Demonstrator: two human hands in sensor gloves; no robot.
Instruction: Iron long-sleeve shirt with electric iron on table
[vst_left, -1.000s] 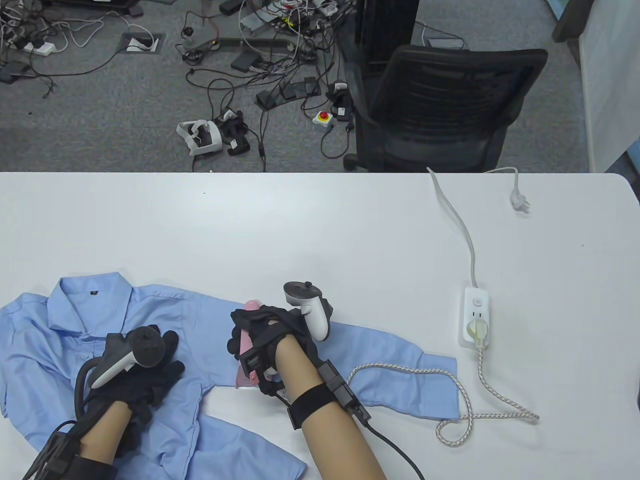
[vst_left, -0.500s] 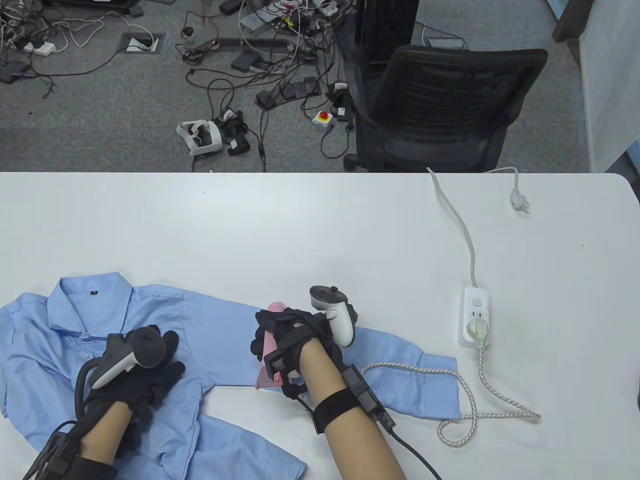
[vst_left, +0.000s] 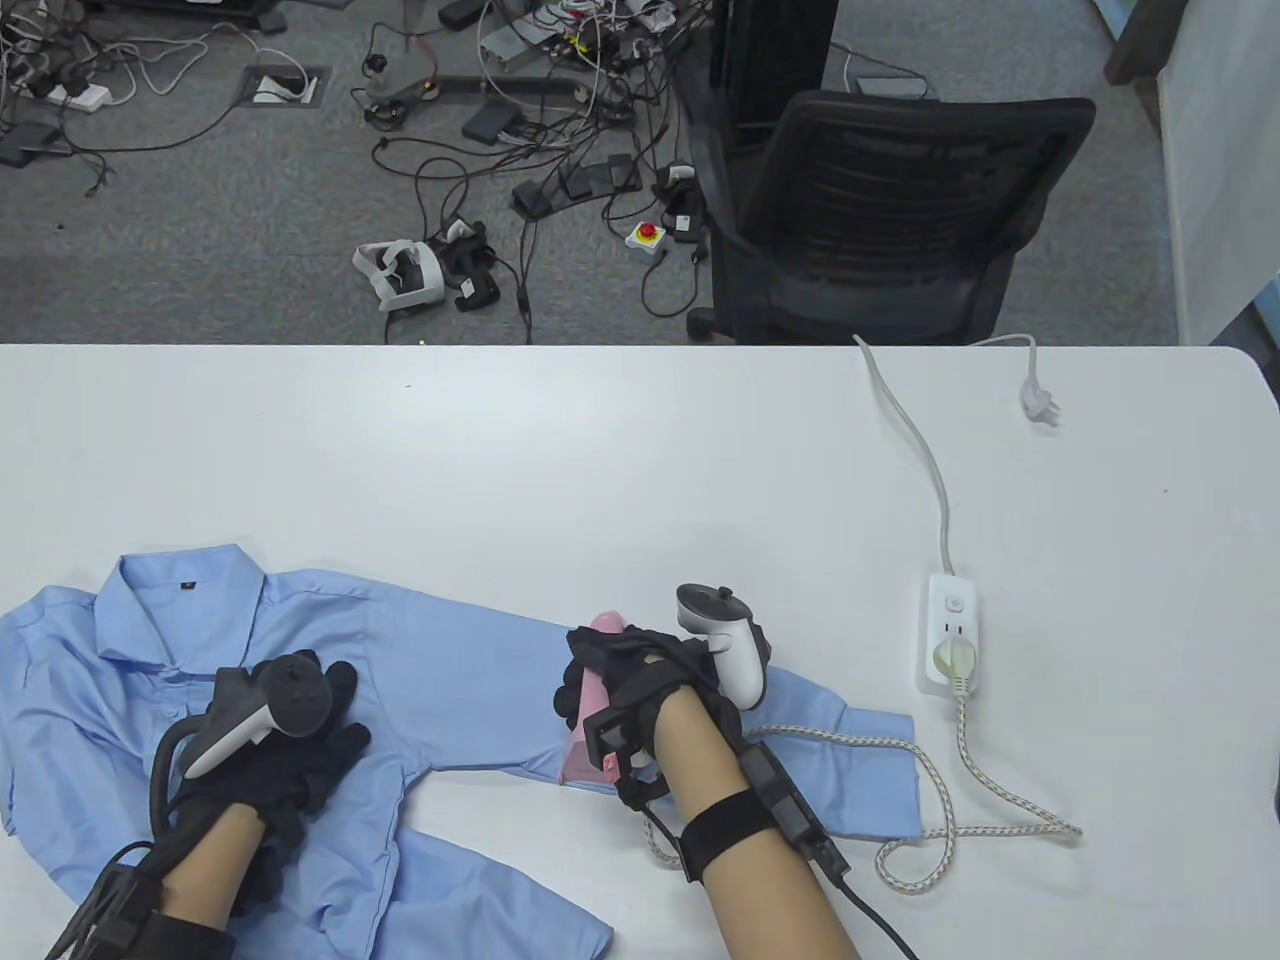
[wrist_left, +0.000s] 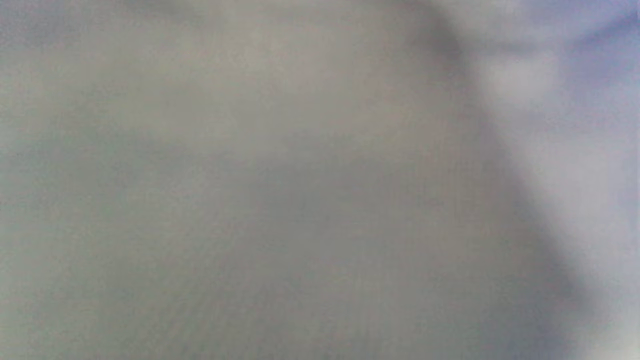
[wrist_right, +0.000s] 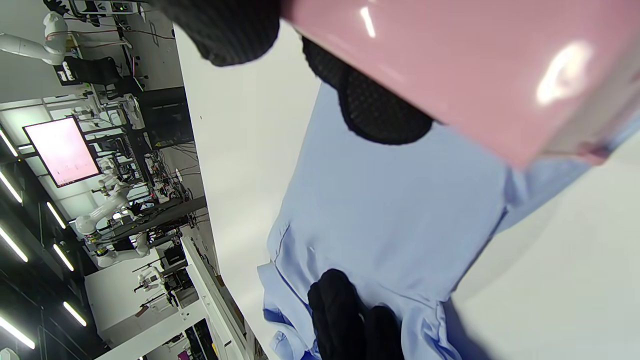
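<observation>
Readable text: none is found in any view.
Shirt (vst_left: 420, 650): no label or print is seen.
Iron (vst_left: 590, 730): no brand or marking is made out on the pink body.
Power strip (vst_left: 950, 640): no lettering is resolved.
Monitor (wrist_right: 62, 150): a pink screen is shown in the right wrist view, with nothing legible on it.
Left wrist view: only blur is shown, so nothing can be read.
</observation>
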